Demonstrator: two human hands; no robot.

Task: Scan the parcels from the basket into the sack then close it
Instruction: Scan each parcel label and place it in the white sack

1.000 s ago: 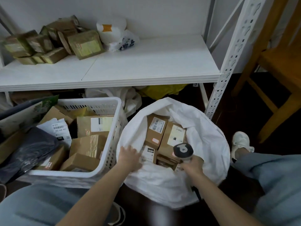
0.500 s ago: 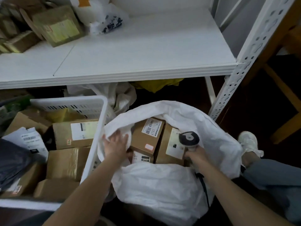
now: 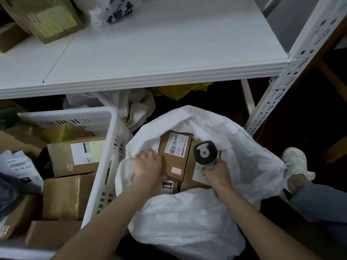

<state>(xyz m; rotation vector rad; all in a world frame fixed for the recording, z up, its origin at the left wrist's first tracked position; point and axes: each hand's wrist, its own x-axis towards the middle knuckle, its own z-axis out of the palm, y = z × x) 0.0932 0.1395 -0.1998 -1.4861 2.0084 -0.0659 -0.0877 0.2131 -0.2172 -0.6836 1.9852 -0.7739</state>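
Observation:
The white sack [image 3: 187, 222] stands open on the floor with brown parcels inside. The topmost is a labelled box [image 3: 174, 152]. My left hand [image 3: 148, 166] rests at the sack's left rim, its fingers lying over the cloth and the box's left edge. My right hand [image 3: 216, 173] grips the handle of a grey barcode scanner [image 3: 205, 152], held upright over the parcels in the sack. To the left, the white plastic basket [image 3: 105, 160] holds several cardboard parcels [image 3: 75, 156] and a dark plastic mailer [image 3: 11, 196].
A white metal shelf [image 3: 150, 53] juts out above, its perforated post [image 3: 293, 72] at the right. More parcels [image 3: 47, 21] lie on it at the back left. Crumpled white bags [image 3: 135, 107] sit under the shelf. My shoe [image 3: 294, 160] touches the sack's right side.
My left hand has slid from the sack's near rim farther in, up beside the labelled box. The view has closed in on the sack. The scanner stays in my right hand.

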